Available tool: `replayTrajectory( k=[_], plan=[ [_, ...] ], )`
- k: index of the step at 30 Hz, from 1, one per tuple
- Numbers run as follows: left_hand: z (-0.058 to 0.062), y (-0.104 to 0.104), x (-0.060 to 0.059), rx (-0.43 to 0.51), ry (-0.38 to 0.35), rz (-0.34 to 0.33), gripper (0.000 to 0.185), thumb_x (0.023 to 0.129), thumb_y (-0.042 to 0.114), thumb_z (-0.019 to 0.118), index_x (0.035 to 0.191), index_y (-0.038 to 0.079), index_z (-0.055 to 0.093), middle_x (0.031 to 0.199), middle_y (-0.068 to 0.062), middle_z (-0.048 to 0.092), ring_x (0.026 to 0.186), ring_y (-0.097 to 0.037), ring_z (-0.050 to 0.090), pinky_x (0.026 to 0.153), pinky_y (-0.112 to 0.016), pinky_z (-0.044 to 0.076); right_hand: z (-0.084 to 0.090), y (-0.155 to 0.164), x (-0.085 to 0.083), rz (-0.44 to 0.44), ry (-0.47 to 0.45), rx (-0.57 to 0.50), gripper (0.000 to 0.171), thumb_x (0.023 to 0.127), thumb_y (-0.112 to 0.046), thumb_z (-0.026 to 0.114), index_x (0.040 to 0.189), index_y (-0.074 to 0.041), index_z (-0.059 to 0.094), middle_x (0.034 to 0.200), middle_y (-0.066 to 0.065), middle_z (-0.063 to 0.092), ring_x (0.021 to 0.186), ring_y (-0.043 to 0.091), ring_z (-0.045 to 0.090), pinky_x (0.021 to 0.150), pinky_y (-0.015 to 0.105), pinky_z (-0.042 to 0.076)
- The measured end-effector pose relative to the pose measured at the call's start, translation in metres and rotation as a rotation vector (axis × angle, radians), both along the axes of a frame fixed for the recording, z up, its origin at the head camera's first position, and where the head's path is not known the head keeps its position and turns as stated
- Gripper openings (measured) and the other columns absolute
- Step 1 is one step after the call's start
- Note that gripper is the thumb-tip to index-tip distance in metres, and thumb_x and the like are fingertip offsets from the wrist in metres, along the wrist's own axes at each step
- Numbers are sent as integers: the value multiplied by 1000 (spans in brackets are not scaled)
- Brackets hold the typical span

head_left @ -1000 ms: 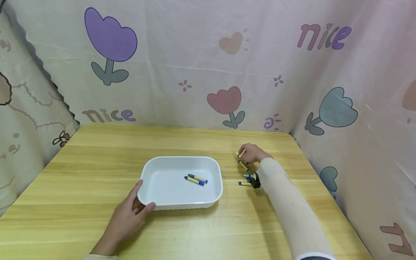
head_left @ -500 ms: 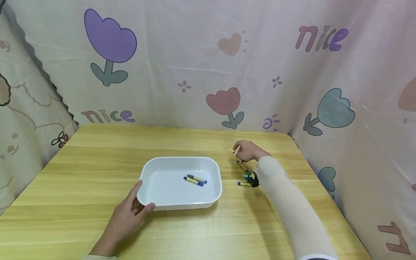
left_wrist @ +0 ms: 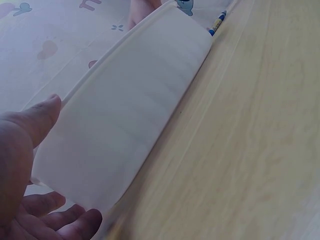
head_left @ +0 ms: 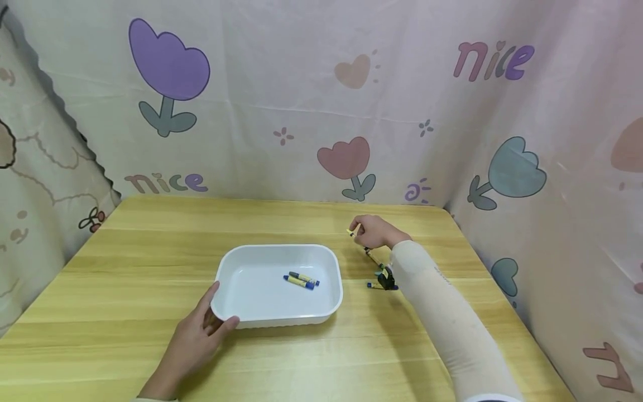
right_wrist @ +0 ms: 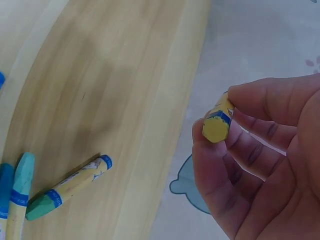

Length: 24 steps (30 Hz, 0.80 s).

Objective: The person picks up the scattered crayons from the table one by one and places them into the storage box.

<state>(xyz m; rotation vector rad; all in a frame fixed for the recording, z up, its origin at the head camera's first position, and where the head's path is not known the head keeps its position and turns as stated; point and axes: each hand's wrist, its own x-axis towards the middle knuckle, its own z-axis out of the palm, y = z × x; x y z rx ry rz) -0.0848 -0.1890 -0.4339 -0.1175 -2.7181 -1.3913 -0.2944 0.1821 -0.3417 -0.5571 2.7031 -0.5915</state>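
Note:
My left hand (head_left: 193,340) grips the near-left corner of a white plastic tray (head_left: 276,322), thumb at the front rim and fingers along the left side. Inside that tray lie a blue crayon (head_left: 298,282) and a dark grey-green crayon (head_left: 307,277), side by side. Beyond the tray's far right corner, my right hand (head_left: 377,231) pinches a yellow crayon (right_wrist: 218,125) between thumb and index finger, its flat end facing the right wrist camera. Below this hand a green crayon (right_wrist: 75,182) rests on the table.
Near the green crayon lie a teal crayon (right_wrist: 22,185) and a blue crayon (head_left: 373,285), partly hidden by the black wrist camera (head_left: 385,278). The wooden table (head_left: 226,218) ends against a patterned curtain (head_left: 251,67) at the back and right.
My right hand has moved left and slightly away from me with the yellow crayon, uncovering more of the green crayon. The left hand keeps its hold on the tray.

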Motion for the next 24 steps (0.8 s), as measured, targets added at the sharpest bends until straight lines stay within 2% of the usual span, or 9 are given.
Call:
replayTrajectory(
  k=[5,11,24],
  plan=[
    [0,1,-2,1,8,-8,85,92,33,68,155,5,18,138,-30,45,115,-41,57,88,-42,54,6,-5,3,4,8,14,28,92,-8,59,120,-3,59,85,6,60,69,16,54,63,27,50],
    [1,0,-3,-17,5,1,86,92,35,68,155,4,18,136,-32,46,115,-42,56,89,-44,53,11,-13,6,54,36,17,28,92,-9,60,119,-3,60,86,4,61,73,16,57,68,30,52],
    [0,0,0,-9,11,0,85,92,33,69,154,4,20,133,-32,49,113,-42,58,88,-43,54,13,-30,12,118,56,9,29,90,-9,62,118,-4,61,86,2,62,76,14,57,68,28,52]
  ],
)
